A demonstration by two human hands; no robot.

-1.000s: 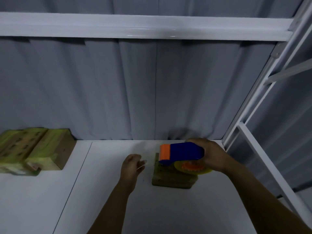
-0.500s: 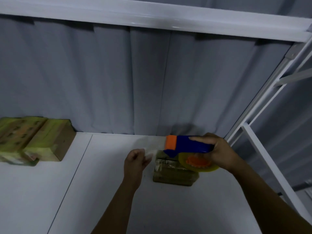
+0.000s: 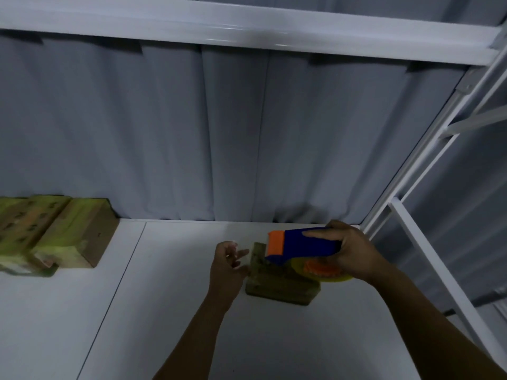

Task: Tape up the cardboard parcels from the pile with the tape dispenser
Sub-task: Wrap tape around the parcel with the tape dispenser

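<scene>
Mid-taping, I judge: right hand (image 3: pixel 354 253) grips the tape dispenser (image 3: pixel 301 246) just over the cardboard parcel (image 3: pixel 279 285). Left hand (image 3: pixel 229 263) at its left edge, half-curled, whether pinching tape I cannot tell. Next, likely — stick tape down, draw across.

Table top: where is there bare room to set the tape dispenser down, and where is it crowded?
Bare: the table between the pile of parcels and the left hand, down to the near edge. Crowded: back right, where the right hand, tape dispenser and parcel bunch together.
</scene>
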